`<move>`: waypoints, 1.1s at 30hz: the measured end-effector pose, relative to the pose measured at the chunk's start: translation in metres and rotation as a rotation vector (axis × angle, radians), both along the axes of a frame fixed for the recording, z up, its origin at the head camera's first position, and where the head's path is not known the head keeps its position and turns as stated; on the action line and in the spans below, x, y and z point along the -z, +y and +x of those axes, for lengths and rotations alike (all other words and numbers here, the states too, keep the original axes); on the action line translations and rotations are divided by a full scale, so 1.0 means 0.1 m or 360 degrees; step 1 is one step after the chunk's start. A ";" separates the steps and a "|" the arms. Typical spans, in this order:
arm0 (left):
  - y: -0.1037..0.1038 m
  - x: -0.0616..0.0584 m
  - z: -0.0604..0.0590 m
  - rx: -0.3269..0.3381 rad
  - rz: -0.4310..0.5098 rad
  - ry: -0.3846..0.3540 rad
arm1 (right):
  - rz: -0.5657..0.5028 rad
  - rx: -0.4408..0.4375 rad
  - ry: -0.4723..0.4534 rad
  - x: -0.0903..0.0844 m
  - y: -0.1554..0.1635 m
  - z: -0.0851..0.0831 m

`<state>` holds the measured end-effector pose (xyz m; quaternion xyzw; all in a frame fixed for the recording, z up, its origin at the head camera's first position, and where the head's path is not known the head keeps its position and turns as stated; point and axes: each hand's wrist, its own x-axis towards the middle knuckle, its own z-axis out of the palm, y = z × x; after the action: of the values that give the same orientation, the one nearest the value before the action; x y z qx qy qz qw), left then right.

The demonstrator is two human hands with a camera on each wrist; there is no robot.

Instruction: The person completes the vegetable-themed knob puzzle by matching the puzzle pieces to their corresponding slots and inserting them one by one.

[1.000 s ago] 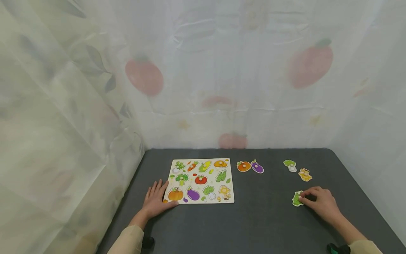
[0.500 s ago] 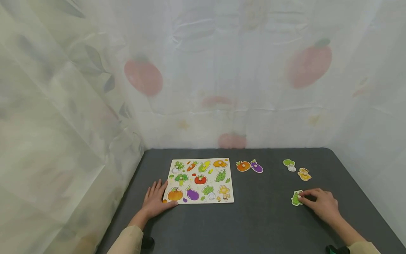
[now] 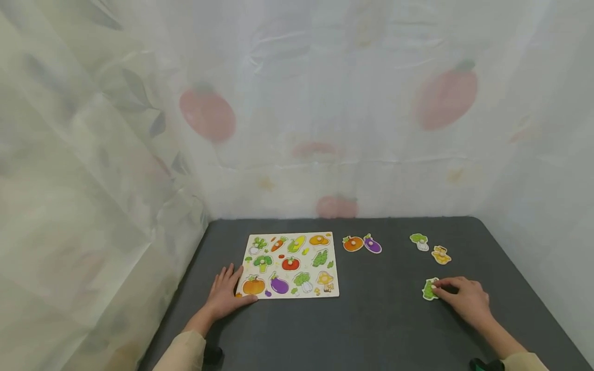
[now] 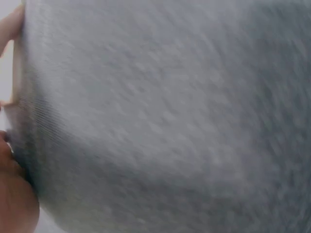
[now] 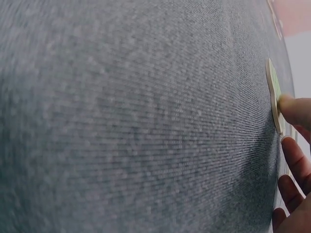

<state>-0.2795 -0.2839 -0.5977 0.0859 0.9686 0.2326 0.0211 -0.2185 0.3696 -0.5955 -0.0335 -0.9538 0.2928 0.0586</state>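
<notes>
My left hand rests at the left edge of the white vegetable puzzle board, fingers spread and thumb along its near corner. At the right, my right hand pinches a green vegetable puzzle piece between thumb and forefinger, by what looks like its small knob. In the right wrist view the piece is seen edge-on, low over or on the dark tabletop; I cannot tell if it touches. The left wrist view catches only part of the left hand and a sliver of the board.
Just right of the board lie an orange pumpkin piece and a purple eggplant piece. Beyond the right hand are a leafy green piece and a yellow mushroom-like piece. Pale curtains surround the dark table.
The head view has shifted slightly, so everything appears a little further left. Both hands and all pieces keep their places relative to each other.
</notes>
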 end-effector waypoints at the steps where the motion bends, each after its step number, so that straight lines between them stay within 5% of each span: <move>1: 0.00 -0.02 0.00 0.0000 -0.0006 -0.0024 | -0.0001 0.0003 -0.0004 0.00 0.00 0.00; 7: 0.05 -0.20 0.00 -0.0017 -0.0068 -0.0124 | 0.0013 0.0012 0.0011 -0.01 -0.03 0.00; 13: 0.08 -0.23 0.04 -0.0012 -0.0073 -0.0094 | 0.0075 0.0016 0.0059 0.00 -0.07 0.03; 20: 0.10 -0.32 0.06 -0.0027 -0.0075 -0.0213 | 0.0152 -0.0003 0.0148 0.01 -0.09 0.00; 33: 0.07 -0.42 0.00 0.0011 -0.0080 -0.0287 | -0.0054 -0.0156 0.0259 -0.13 -0.50 -0.28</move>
<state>-0.2793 -0.2770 -0.5559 0.0674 0.9679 0.2150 0.1113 -0.2461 0.3195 -0.5826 0.0361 -0.9412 0.3133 0.1209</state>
